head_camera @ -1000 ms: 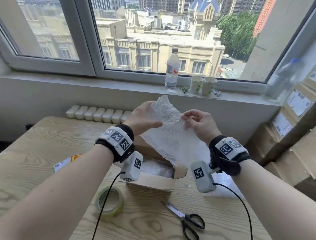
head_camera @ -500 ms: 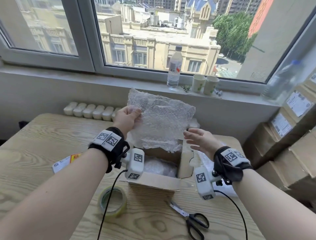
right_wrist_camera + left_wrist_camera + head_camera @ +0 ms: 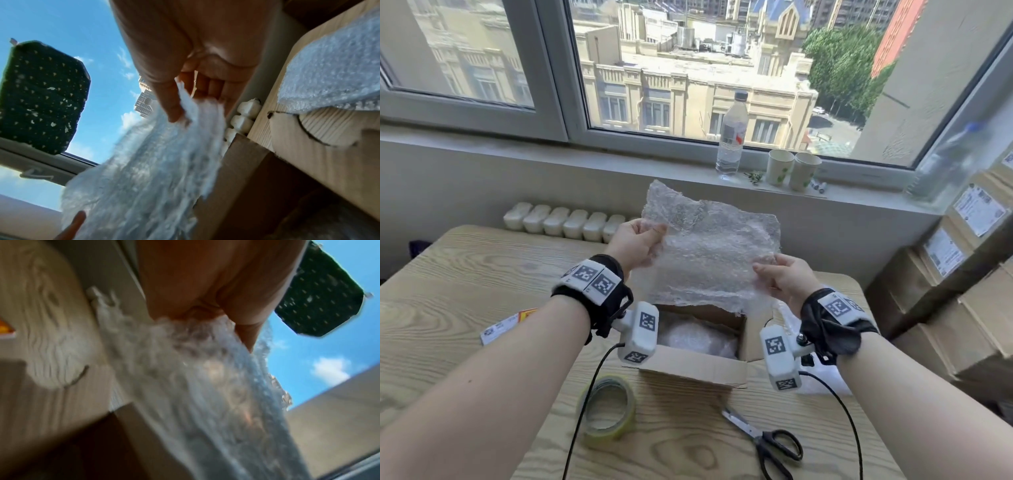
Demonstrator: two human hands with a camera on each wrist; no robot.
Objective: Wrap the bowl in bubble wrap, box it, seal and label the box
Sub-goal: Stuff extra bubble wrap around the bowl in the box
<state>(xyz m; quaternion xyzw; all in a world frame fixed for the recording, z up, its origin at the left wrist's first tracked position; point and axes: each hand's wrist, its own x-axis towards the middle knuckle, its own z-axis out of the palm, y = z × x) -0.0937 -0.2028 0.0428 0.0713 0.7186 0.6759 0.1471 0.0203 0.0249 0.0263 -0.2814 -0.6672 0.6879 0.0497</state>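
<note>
both hands hold a sheet of bubble wrap [image 3: 709, 250] spread in the air above the open box [image 3: 698, 368]: the left hand [image 3: 635, 245] pinches its left edge, the right hand [image 3: 786, 279] its right edge. a wrapped bundle [image 3: 697, 339] sits inside the box. tape [image 3: 607, 411] and scissors [image 3: 767, 440] lie on the table [image 3: 448, 308] just in front. a label [image 3: 508, 323] lies left, its print unreadable.

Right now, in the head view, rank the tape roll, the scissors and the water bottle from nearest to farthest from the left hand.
From the left hand:
1. Tape roll, on the table below the left forearm, toward the person.
2. Water bottle, on the windowsill, up and to the right.
3. Scissors, on the table's near right, below the box.
</note>
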